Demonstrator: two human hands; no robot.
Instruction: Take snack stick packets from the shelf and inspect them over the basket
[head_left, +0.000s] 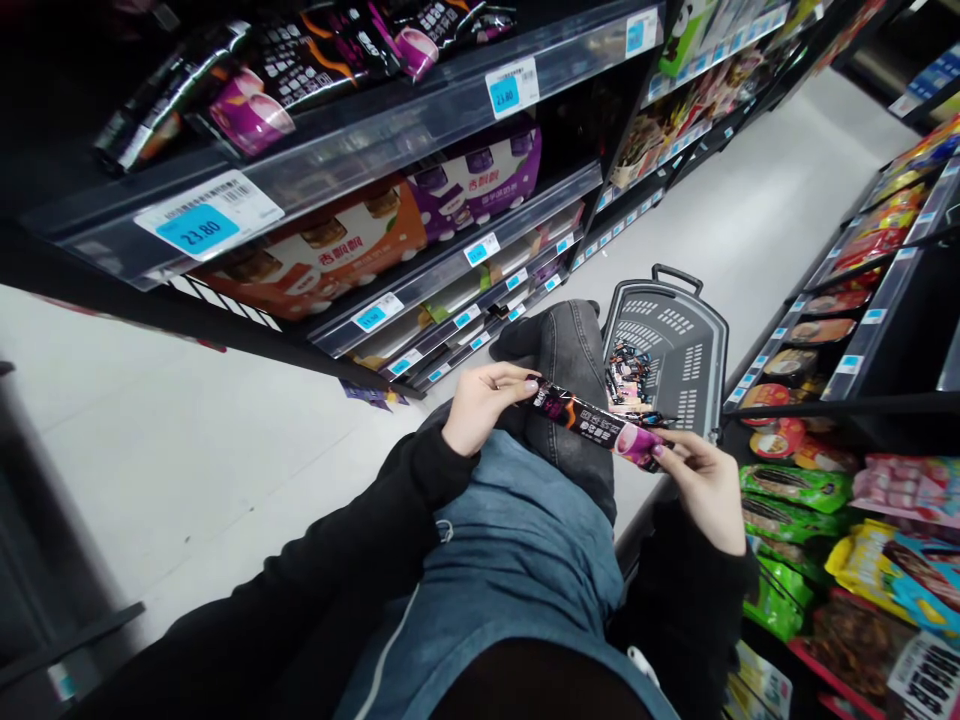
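Observation:
A slim black and purple drink sachet with a printed cup is stretched between my two hands above my knee. My left hand pinches its left end between thumb and fingers. At the opposite end, my right hand grips the sachet near the cup picture. Just beyond it stands a grey shopping basket with slotted walls and a handle. Several small packets lie in the basket. Similar black and purple sachets lie on the upper shelf at left.
A shelf unit with price tags runs along the left, carrying orange boxes and purple boxes. Bagged snacks fill the right-hand shelves. Pale floor stretches along the aisle past the basket.

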